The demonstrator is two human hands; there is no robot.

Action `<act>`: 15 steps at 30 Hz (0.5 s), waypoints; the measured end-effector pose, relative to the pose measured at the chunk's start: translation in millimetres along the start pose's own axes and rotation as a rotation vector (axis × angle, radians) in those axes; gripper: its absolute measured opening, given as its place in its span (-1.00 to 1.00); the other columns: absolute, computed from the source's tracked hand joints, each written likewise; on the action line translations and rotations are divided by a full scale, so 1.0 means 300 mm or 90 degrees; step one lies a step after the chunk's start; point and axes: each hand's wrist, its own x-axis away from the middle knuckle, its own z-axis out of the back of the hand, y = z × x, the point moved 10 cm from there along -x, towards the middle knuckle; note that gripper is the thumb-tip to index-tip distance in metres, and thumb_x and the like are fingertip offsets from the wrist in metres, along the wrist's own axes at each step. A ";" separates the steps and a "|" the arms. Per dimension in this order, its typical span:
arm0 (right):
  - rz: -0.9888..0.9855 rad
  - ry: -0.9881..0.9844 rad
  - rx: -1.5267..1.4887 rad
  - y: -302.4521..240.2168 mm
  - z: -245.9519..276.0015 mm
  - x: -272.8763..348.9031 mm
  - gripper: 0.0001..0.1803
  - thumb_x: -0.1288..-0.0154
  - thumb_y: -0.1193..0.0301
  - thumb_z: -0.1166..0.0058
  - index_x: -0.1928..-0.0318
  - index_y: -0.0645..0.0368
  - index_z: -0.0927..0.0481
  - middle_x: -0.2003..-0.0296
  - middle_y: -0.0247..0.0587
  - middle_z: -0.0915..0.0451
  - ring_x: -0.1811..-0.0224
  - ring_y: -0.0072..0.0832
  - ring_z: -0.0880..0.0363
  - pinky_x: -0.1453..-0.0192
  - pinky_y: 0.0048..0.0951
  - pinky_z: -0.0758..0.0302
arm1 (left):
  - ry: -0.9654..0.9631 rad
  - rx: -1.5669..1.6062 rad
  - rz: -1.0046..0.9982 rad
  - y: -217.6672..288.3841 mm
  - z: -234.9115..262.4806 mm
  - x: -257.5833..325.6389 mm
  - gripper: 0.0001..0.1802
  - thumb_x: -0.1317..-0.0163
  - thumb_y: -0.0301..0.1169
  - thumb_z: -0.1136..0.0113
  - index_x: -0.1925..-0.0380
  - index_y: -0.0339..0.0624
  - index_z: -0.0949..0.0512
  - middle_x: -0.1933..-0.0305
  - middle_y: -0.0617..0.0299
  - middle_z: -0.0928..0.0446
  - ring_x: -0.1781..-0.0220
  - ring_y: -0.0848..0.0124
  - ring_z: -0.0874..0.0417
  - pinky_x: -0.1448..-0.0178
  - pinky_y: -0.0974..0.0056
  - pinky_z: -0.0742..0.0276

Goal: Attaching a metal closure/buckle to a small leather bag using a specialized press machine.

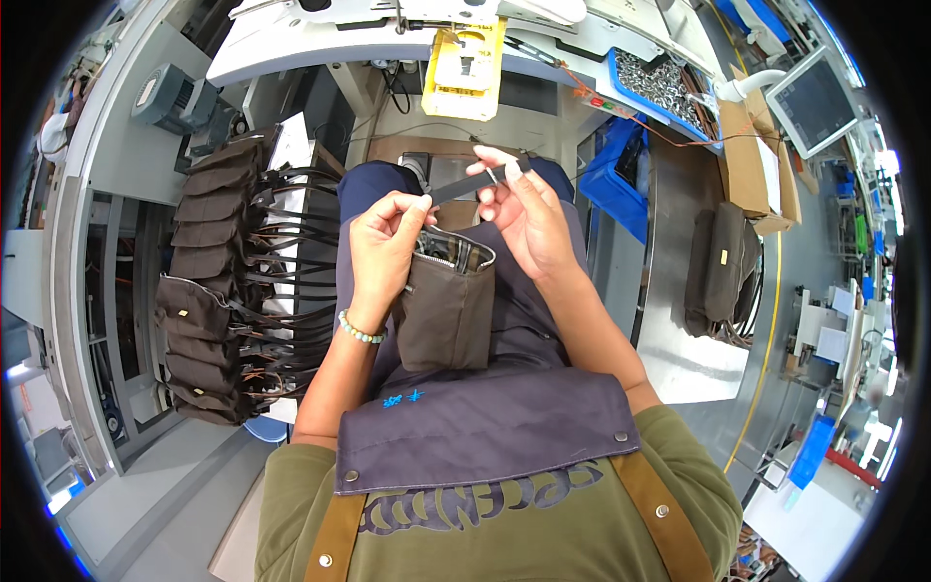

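Observation:
A short black strap point(456, 187) is stretched between my two hands above my lap. My left hand point(383, 238) pinches its near left end between thumb and fingers. On the strap's far right part, my right hand point(531, 218) holds it with thumb and fingers, beside a small metal slider or ring point(493, 176). Below them a dark brown zippered pouch point(446, 315) rests on my lap, its top gaping, with a light zipper edge and dark straps showing at the mouth. Whether the held strap joins the pouch I cannot tell.
Similar brown pouches point(199, 291) hang stacked at my left, their black straps pointing toward me. More pouches point(722, 272) lie at the right. Ahead stands a sewing-machine table point(388, 56) with a yellow tray point(475, 92), a blue tray of metal parts point(659, 92) and a blue bin point(621, 199).

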 end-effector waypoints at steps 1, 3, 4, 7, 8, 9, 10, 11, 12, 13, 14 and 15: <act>-0.004 0.014 0.072 -0.012 0.011 -0.001 -0.62 -0.55 0.36 0.00 -0.22 0.33 -0.52 0.05 -0.22 -0.60 0.21 -0.63 -0.46 0.15 -0.56 -0.44 | -0.001 0.004 0.000 -0.001 0.002 -0.002 -0.82 -0.40 -0.44 -0.24 0.36 -0.34 -0.66 0.36 0.33 -0.62 0.34 0.67 -0.55 0.23 0.52 -0.43; -0.020 0.061 0.216 -0.048 0.037 -0.013 -0.65 -0.53 0.38 -0.03 -0.18 0.34 -0.55 0.07 -0.23 -0.61 0.21 -0.62 -0.48 0.15 -0.56 -0.46 | -0.018 0.003 0.019 -0.010 0.001 -0.008 -0.77 -0.43 -0.39 -0.22 0.38 -0.31 -0.65 0.39 0.36 -0.61 0.39 0.69 -0.51 0.29 0.52 -0.39; 0.008 0.054 0.304 -0.105 0.035 -0.020 -0.69 -0.49 0.44 -0.07 -0.13 0.34 -0.59 0.13 -0.26 -0.63 0.24 -0.61 -0.53 0.16 -0.56 -0.49 | -0.033 -0.002 0.039 -0.016 0.002 -0.008 -0.75 -0.44 -0.36 -0.20 0.38 -0.30 -0.65 0.41 0.37 -0.61 0.42 0.69 -0.49 0.33 0.52 -0.37; 0.160 0.051 0.377 -0.337 0.010 -0.064 -0.75 -0.42 0.45 -0.16 -0.05 0.26 -0.66 0.28 -0.34 -0.66 0.30 -0.66 -0.56 0.16 -0.59 -0.51 | -0.056 -0.035 0.006 0.005 0.000 -0.002 -0.59 -0.49 -0.22 -0.13 0.50 -0.25 -0.62 0.53 0.42 -0.56 0.52 0.70 -0.39 0.43 0.50 -0.27; 0.196 0.062 0.359 -0.406 0.007 -0.089 -0.76 -0.42 0.46 -0.17 -0.04 0.26 -0.65 0.27 -0.33 -0.67 0.30 -0.66 -0.56 0.16 -0.59 -0.51 | -0.078 -0.037 -0.014 0.018 -0.009 0.000 -0.57 -0.50 -0.21 -0.12 0.52 -0.26 -0.61 0.54 0.41 -0.55 0.52 0.69 -0.39 0.43 0.49 -0.27; 0.236 0.073 0.341 -0.471 0.002 -0.119 -0.76 -0.41 0.47 -0.18 -0.03 0.26 -0.65 0.27 -0.32 -0.67 0.29 -0.65 -0.57 0.16 -0.59 -0.50 | -0.102 -0.039 -0.035 0.030 -0.018 0.003 -0.55 -0.50 -0.21 -0.11 0.55 -0.26 -0.60 0.56 0.41 -0.54 0.52 0.68 -0.39 0.43 0.49 -0.27; 0.282 0.093 0.367 -0.527 -0.004 -0.152 -0.76 -0.43 0.44 -0.17 -0.03 0.27 -0.63 0.27 -0.31 -0.67 0.31 -0.65 -0.56 0.18 -0.59 -0.48 | -0.127 -0.065 -0.054 0.039 -0.029 0.009 -0.50 -0.50 -0.22 -0.09 0.61 -0.28 -0.56 0.59 0.39 -0.52 0.53 0.66 -0.38 0.42 0.45 -0.28; 0.330 0.115 0.429 -0.575 -0.017 -0.188 -0.78 -0.46 0.41 -0.13 -0.03 0.22 -0.64 0.27 -0.33 -0.67 0.31 -0.67 -0.54 0.19 -0.59 -0.46 | -0.153 -0.069 -0.086 0.053 -0.046 0.012 -0.53 -0.48 -0.28 -0.11 0.64 -0.30 -0.53 0.61 0.36 -0.48 0.55 0.63 -0.39 0.43 0.41 -0.28; 0.317 0.139 0.469 -0.597 -0.016 -0.236 -0.77 -0.48 0.43 -0.08 -0.04 0.26 -0.62 0.25 -0.33 -0.65 0.29 -0.65 -0.54 0.19 -0.58 -0.46 | -0.175 -0.097 -0.114 0.063 -0.060 0.016 -0.53 -0.46 -0.31 -0.14 0.66 -0.31 -0.46 0.64 0.32 -0.41 0.57 0.61 -0.34 0.44 0.38 -0.25; 0.314 0.139 0.510 -0.616 -0.027 -0.285 -0.77 -0.50 0.46 -0.03 -0.05 0.30 -0.60 0.23 -0.33 -0.62 0.27 -0.62 -0.54 0.18 -0.57 -0.46 | -0.190 -0.119 -0.135 0.069 -0.073 0.019 -0.53 -0.43 -0.33 -0.17 0.68 -0.32 -0.40 0.68 0.28 -0.34 0.59 0.58 -0.29 0.46 0.35 -0.22; 0.301 0.114 0.542 -0.618 -0.047 -0.342 -0.76 -0.48 0.41 -0.07 -0.03 0.26 -0.62 0.24 -0.35 -0.64 0.27 -0.64 -0.54 0.18 -0.58 -0.46 | -0.202 -0.127 -0.154 0.074 -0.083 0.020 -0.53 -0.42 -0.34 -0.18 0.67 -0.33 -0.35 0.68 0.26 -0.28 0.60 0.55 -0.24 0.47 0.33 -0.19; 0.298 0.065 0.574 -0.616 -0.080 -0.396 -0.76 -0.46 0.37 -0.10 -0.02 0.22 -0.64 0.26 -0.36 -0.65 0.27 -0.66 -0.54 0.18 -0.59 -0.45 | -0.210 -0.138 -0.164 0.076 -0.092 0.022 -0.53 -0.41 -0.35 -0.20 0.66 -0.33 -0.31 0.68 0.23 -0.23 0.61 0.53 -0.19 0.48 0.31 -0.16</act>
